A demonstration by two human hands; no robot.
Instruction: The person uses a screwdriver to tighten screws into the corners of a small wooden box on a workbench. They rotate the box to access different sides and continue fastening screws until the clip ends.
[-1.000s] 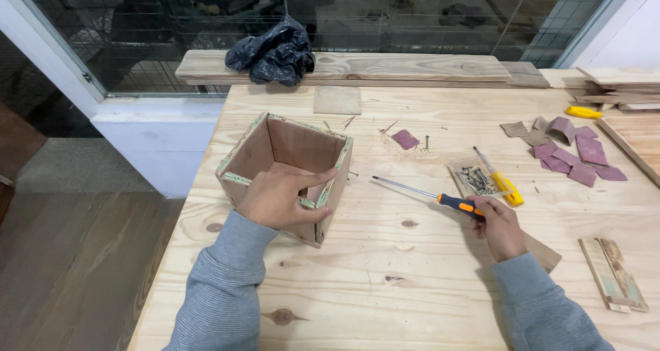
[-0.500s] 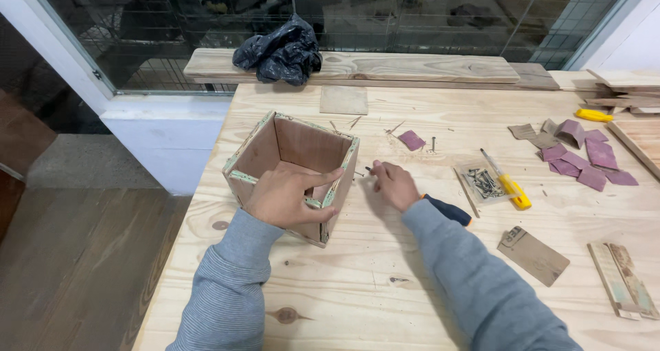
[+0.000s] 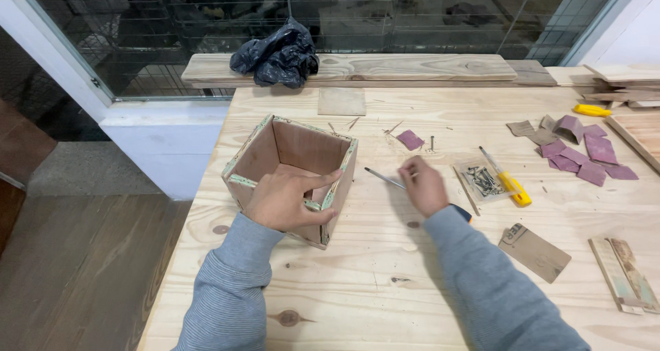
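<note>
An open-topped box (image 3: 306,148) of brown board with pale green edges stands on the pine table (image 3: 385,282). My left hand (image 3: 285,200) grips its near corner, thumb over the rim. My right hand (image 3: 423,186) hovers just right of the box, fingertips drawn together; I cannot see whether anything small is pinched in them. A screwdriver lies flat beneath that hand, its metal shaft (image 3: 381,177) pointing at the box and its handle mostly hidden under my forearm.
A small tray of screws (image 3: 485,179) and a yellow utility knife (image 3: 512,186) lie to the right. Beyond them lie purple sandpaper pieces (image 3: 584,155), loose nails (image 3: 395,127), a brown sanding sheet (image 3: 535,253) and a wood offcut (image 3: 622,272). A black bag (image 3: 278,55) rests on a plank at the back.
My right hand let go of the screwdriver, leaving it on the table, reached left toward the box, then drew back slightly to the right. The left hand stayed on the box.
</note>
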